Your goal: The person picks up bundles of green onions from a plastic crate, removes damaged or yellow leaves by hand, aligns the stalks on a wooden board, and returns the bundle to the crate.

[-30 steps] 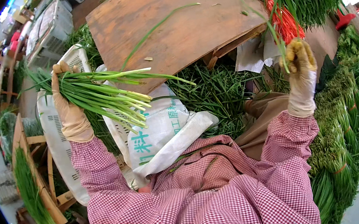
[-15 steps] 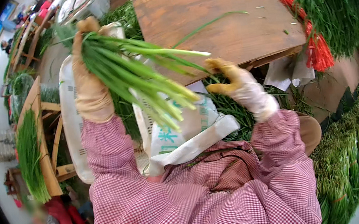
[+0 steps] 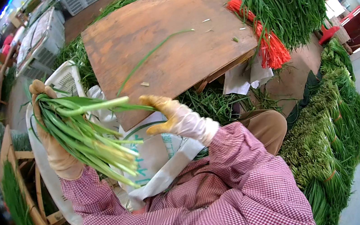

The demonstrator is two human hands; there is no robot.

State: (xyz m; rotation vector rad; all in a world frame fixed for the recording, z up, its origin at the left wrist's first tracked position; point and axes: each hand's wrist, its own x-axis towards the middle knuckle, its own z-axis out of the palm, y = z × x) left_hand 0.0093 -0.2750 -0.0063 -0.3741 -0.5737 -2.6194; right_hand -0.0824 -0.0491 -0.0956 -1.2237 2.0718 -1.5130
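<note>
Beside the near-left corner of the bench [image 3: 178, 65], a loose bunch of green stalks [image 3: 80, 132] hangs above a white plastic crate [image 3: 52, 188], pale ends toward the lower right. The left hand [image 3: 48, 136], gloved, is closed round its leafy part. By the bench's near edge, close to that corner, the gloved right hand [image 3: 171, 114] has thumb and fingers spread; I cannot tell whether it touches a stalk tip. Below lies a white sack [image 3: 156, 154]. One single stalk [image 3: 151, 49] lies near the bench's left edge. Red ties [image 3: 273, 50] hang over its right edge; bundled greens [image 3: 282, 8] lie at the far-right corner.
</note>
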